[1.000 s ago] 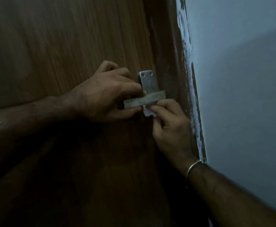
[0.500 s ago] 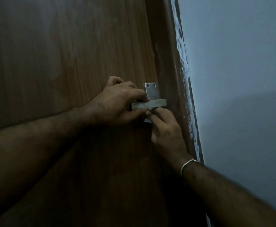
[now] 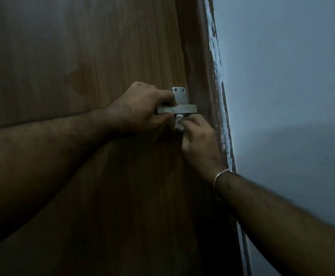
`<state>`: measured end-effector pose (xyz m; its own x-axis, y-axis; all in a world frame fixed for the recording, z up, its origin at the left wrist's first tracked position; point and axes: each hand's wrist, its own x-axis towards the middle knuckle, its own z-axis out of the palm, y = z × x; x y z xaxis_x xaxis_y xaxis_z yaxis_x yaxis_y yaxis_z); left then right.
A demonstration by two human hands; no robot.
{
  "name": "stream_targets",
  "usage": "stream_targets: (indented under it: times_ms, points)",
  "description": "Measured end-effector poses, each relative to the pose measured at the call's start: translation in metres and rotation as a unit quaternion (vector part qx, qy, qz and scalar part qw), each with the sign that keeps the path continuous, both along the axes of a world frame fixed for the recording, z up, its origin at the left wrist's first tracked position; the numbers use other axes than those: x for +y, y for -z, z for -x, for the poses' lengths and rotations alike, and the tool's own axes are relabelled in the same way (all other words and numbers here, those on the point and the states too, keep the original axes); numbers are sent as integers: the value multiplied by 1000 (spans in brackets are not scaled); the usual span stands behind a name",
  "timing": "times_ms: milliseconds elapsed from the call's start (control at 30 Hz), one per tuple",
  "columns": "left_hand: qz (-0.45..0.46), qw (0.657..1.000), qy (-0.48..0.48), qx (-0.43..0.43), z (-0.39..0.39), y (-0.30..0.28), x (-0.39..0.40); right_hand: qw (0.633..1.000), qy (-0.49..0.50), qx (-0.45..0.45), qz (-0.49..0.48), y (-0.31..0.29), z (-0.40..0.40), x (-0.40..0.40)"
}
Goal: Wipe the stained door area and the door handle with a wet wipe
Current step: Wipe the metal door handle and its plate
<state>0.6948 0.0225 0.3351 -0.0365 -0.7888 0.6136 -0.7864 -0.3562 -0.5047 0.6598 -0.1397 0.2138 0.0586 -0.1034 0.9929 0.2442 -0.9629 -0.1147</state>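
We see our left hand [image 3: 140,110] reaching in from the left on a bare, nearly level forearm, its fingers curled closed around the door handle [image 3: 177,109]. Our right hand [image 3: 199,140] rises from the lower right, a thin bangle [image 3: 221,176] at the wrist, fingertips pinching the wet wipe [image 3: 179,123] just beneath the left thumb.

The head camera looks forward, close, at the door handle [image 3: 177,109] between door and wall.
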Motion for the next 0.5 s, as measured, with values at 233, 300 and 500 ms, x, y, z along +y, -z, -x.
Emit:
stream_targets:
  times_ms: [233, 300, 500]
  points:
    - [16, 999, -37, -5, 0, 0, -1, 993, -42, -33, -102, 11, -6, 3]
    - [27, 999, -34, 5, -2, 2, -3, 993, -29, -31, -107, 7, -6, 7]
    - [41, 998, -24, 32, -4, 2, -1, 995, -17, 15, -94, -13, 30, -15]
